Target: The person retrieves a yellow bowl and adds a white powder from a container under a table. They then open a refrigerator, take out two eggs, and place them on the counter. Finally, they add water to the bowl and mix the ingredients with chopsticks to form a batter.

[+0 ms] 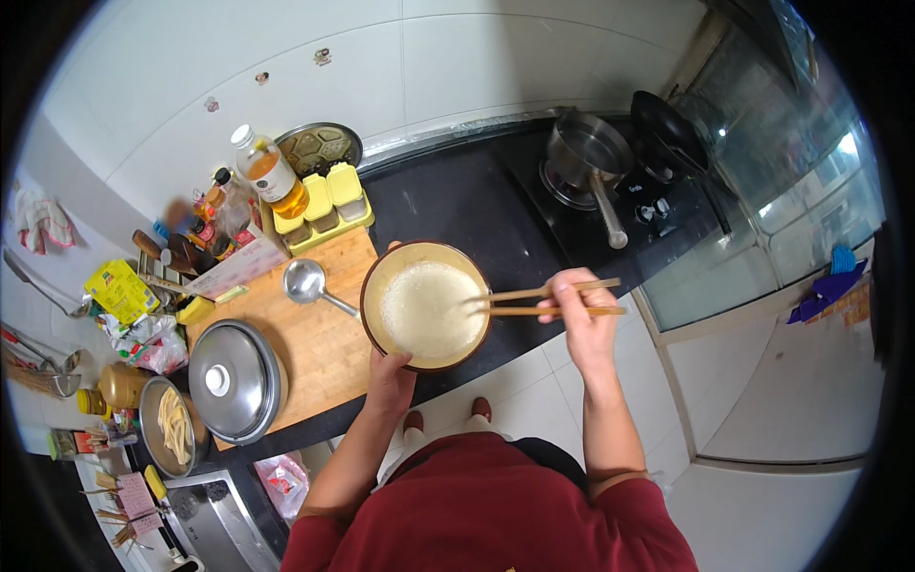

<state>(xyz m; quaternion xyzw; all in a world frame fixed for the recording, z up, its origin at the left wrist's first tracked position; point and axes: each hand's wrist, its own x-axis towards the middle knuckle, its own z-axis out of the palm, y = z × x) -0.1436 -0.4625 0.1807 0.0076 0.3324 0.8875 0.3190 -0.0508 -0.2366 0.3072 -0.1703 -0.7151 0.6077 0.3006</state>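
My left hand [390, 377] grips the near-left side of a round brown-rimmed bowl [381, 281], thumb at the rim and fingertips showing at its far side. Pale, frothy, batter-like liquid [429, 319] fills the bottom of it. My right hand [579, 310] is closed around a pair of wooden chopsticks [524, 310], held almost level, their tips dipping into the liquid. Left of the bowl, a metal ladle [304, 280] lies on the wooden cutting board [319, 343], its handle pointing to the bowl.
A lidded metal pot [229, 381] sits on the board, beside a bowl of pale strips [174, 429]. Seasoning boxes [319, 203] and an oil bottle [272, 176] line the back. On the gas stove [534, 191], at right, stand a saucepan [586, 148] and a black wok [667, 133].
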